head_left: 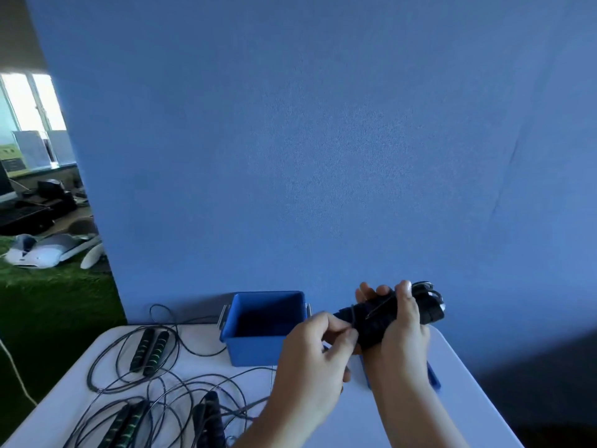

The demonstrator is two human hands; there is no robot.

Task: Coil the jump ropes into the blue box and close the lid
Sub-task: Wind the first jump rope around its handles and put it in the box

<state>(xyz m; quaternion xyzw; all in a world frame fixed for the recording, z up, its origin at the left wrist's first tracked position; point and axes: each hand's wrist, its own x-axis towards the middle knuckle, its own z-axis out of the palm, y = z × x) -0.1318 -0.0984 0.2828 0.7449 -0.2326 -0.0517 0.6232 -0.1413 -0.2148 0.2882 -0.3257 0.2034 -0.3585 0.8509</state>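
An open blue box [258,350] stands at the back middle of the white table, its inside dark and seemingly empty. To its right, my right hand [403,321] grips a pair of black jump-rope handles [378,321] held above the table. My left hand [319,344] pinches the thin black cord [352,315] wrapped round those handles. Three more jump ropes lie loose on the table's left: one pair of black-and-green handles [150,352] at the back, another [126,425] at the front, and a dark pair [210,418] beside it, with cords tangled between them.
The blue lid [434,379] lies flat on the white table [371,425] under my right forearm, mostly hidden. A blue backdrop stands right behind the table. Green floor and white gear lie off the table's left edge.
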